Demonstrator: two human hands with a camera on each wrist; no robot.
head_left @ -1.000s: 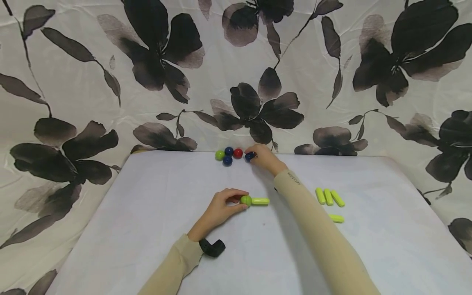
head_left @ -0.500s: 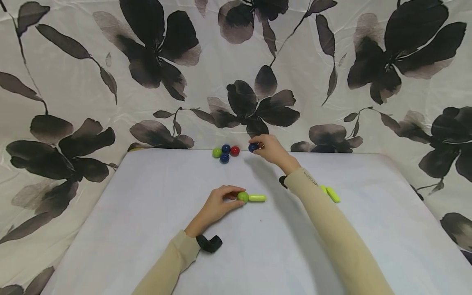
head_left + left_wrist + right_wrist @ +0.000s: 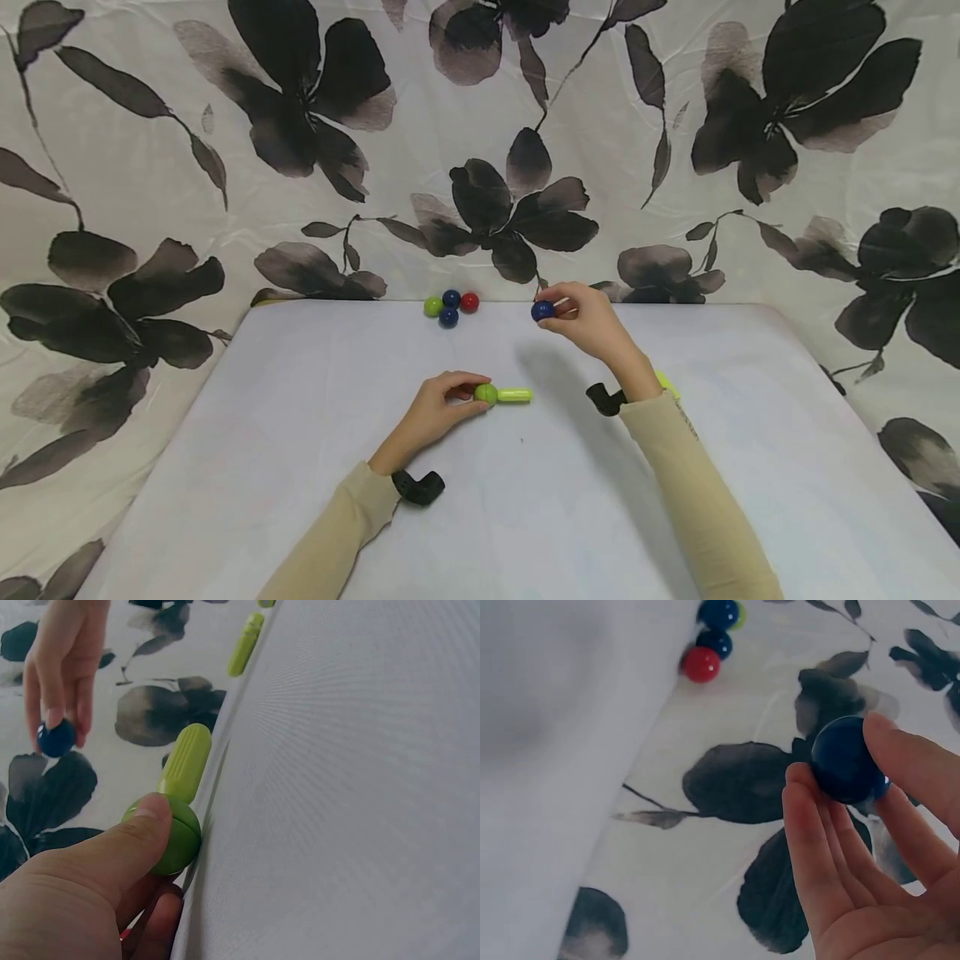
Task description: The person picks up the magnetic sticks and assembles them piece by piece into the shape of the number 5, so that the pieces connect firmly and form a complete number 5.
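Near the middle of the white table, my left hand (image 3: 431,417) pinches a green ball (image 3: 486,394) between thumb and fingers. A yellow-green ridged stick (image 3: 186,761) meets the ball's far side, in line with it; whether it is fixed in cannot be told. My right hand (image 3: 596,321) holds a glossy dark blue ball (image 3: 543,311) by its fingertips above the table's far part. In the right wrist view that blue ball (image 3: 846,760) sits between thumb and fingers, with part of its surface covered by the thumb.
At the far edge several balls lie together: a green ball (image 3: 432,307), a blue ball (image 3: 451,298), another blue ball (image 3: 447,317) and a red ball (image 3: 469,302). A yellow-green stick (image 3: 667,383) shows partly behind the right forearm. Flowered cloth (image 3: 360,242) hangs beyond the table.
My right hand has lifted the blue ball from beside the group and carried it rightward. The left hand keeps its hold on the green ball. The head view has shifted slightly.
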